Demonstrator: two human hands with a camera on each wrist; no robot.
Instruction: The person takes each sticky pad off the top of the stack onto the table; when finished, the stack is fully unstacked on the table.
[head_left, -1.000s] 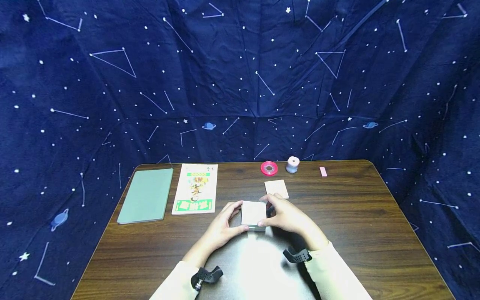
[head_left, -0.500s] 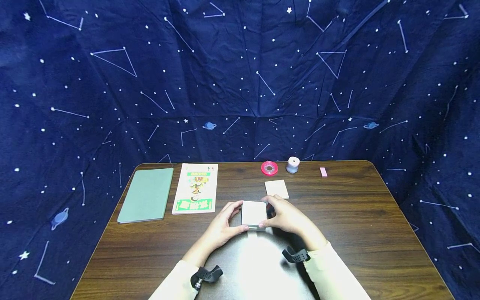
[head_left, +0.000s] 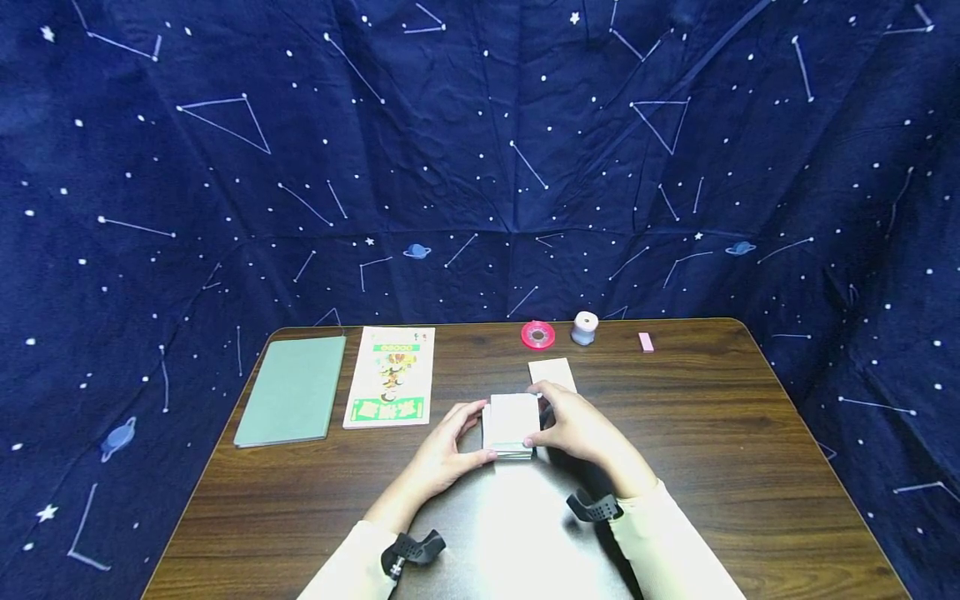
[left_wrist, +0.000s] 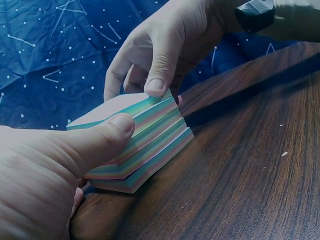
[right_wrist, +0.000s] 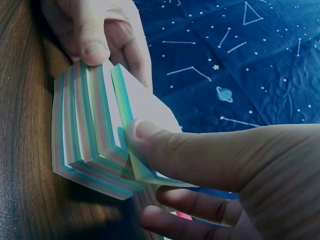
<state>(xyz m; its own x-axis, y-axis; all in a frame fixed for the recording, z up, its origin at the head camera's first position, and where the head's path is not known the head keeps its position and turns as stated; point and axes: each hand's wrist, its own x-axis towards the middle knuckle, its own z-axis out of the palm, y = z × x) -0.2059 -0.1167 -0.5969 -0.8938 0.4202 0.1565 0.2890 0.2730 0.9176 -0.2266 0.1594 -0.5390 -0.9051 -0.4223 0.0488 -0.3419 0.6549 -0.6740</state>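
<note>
Your two hands meet at the middle of the wooden table (head_left: 712, 433), around a block of pastel note paper (head_left: 510, 425) that rests on the table surface. Your left hand (head_left: 450, 446) holds the block from its left side: the thumb (left_wrist: 112, 130) is pressed against the striped edge, and the other fingers are curled behind the block. Your right hand (head_left: 577, 429) grips the top part of the block: the thumb (right_wrist: 150, 137) lies on the coloured edge and the fingers are curled around the far side. In the right wrist view the upper layer of sheets is lifted and shifted away from the rest, so the stack is fanned in steps. In the left wrist view the same steps show, with green, pink and white bands.

Just behind your right hand lies a smaller pale paper pad (head_left: 551, 371), flat on the table. Further back, near the far edge, there is a red tape roll (head_left: 537, 335), beside it a white spool (head_left: 584, 327), and to the right a small pink eraser (head_left: 646, 342). On the left part of the table lies a colourful booklet (head_left: 392, 377), and beside it a grey-green folder (head_left: 293, 389). A dark blue cloth with stars (head_left: 480, 150) hangs behind and around the table.
</note>
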